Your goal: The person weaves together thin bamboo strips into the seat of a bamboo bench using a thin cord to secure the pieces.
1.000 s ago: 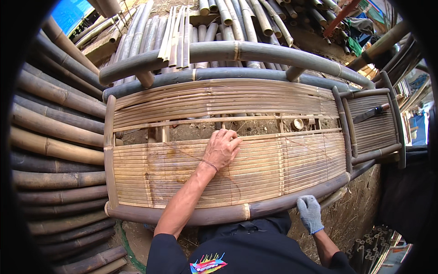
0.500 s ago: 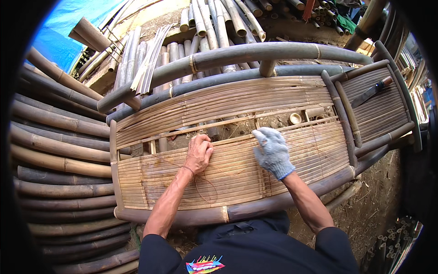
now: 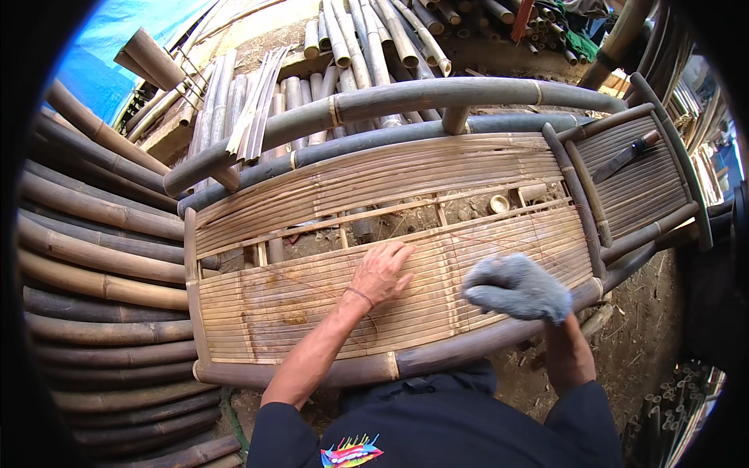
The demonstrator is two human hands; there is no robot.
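My bare left hand [image 3: 381, 273] rests on the slatted bamboo seat [image 3: 437, 320], its fingers apart and spread over the slats near the gap. A dark band circles that wrist. My right hand [image 3: 516, 288], in a grey knitted glove, is raised over the right part of the seat. Its fingers are curled together, and what they hold, if anything, cannot be made out. A thin reddish-brown cord [image 3: 375, 331] lies loosely over the slats beside my left wrist. Through the lengthwise gap show crosspieces and a round cut bamboo piece [image 3: 499, 204].
A thick bamboo backrest rail [image 3: 437, 92] runs along the far side. On the slatted side shelf [image 3: 655, 175] at right lies a large knife [image 3: 624, 160]. Dark bamboo poles [image 3: 109, 265] are stacked at left. Split strips [image 3: 261, 109] and more poles lie behind.
My left hand has moved right and opened from a closed grip. My right hand has come away from the gap, toward me and right, lifting above the slats.
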